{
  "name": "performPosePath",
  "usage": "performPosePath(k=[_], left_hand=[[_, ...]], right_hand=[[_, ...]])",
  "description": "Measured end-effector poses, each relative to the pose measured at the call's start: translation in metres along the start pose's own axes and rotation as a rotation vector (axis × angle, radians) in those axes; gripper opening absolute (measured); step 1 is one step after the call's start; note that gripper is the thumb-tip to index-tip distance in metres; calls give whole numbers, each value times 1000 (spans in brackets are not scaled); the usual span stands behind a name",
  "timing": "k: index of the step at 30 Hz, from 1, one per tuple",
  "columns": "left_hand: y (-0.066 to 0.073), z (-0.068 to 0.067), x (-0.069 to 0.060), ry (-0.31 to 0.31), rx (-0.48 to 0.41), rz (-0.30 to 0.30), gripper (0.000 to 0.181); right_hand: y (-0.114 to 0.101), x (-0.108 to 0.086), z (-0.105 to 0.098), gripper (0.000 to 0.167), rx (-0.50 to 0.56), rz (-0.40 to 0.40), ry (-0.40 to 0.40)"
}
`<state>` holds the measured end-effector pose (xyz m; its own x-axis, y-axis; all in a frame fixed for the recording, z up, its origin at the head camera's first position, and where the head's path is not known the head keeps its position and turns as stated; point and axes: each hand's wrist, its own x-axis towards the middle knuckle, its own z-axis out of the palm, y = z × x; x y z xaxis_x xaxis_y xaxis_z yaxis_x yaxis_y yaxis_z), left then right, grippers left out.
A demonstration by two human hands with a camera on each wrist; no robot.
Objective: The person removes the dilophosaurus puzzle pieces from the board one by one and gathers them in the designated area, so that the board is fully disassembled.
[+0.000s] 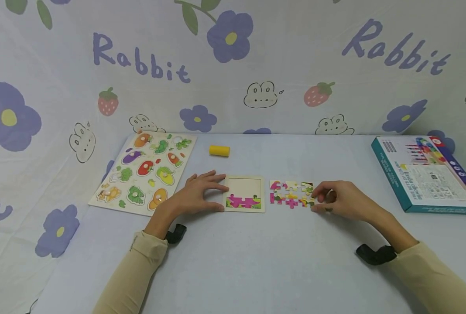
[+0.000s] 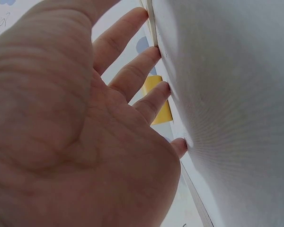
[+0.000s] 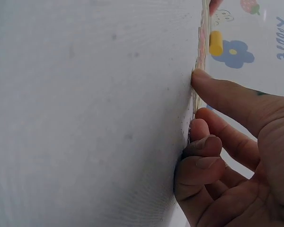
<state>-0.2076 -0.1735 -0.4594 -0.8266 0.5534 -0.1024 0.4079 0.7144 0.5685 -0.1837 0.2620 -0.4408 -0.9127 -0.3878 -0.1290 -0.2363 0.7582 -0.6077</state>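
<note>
A square wooden puzzle tray (image 1: 244, 185) lies at the centre of the table, with joined pink and green pieces along its lower part. My left hand (image 1: 195, 192) rests at its left edge, fingers spread and fairly straight, fingertips on the tabletop in the left wrist view. To the right of the tray lie several loose jigsaw pieces (image 1: 291, 195) in two rows. At their right end my right hand (image 1: 340, 199) pinches a puzzle piece (image 1: 308, 203) between thumb and index finger. The other fingers (image 3: 199, 172) are curled; the fingertips partly hide the piece.
A vegetable peg board (image 1: 145, 168) lies to the left, behind my left forearm. The yellow cylinder (image 1: 219, 151) is beyond the tray. At the far right sits a teal-edged box (image 1: 429, 176). A patterned cloth (image 1: 288, 52) hangs behind the table.
</note>
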Motion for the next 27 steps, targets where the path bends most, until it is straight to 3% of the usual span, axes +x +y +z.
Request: performPosePath(k=[19,27], left_hand=[[0,0,1,-4,-10,-4,58],[1,-1,0,-5,-16,-6,58]], right_hand=[[2,0,-2,26,2,3,6],[-11,6,3,18,13,-41,30]])
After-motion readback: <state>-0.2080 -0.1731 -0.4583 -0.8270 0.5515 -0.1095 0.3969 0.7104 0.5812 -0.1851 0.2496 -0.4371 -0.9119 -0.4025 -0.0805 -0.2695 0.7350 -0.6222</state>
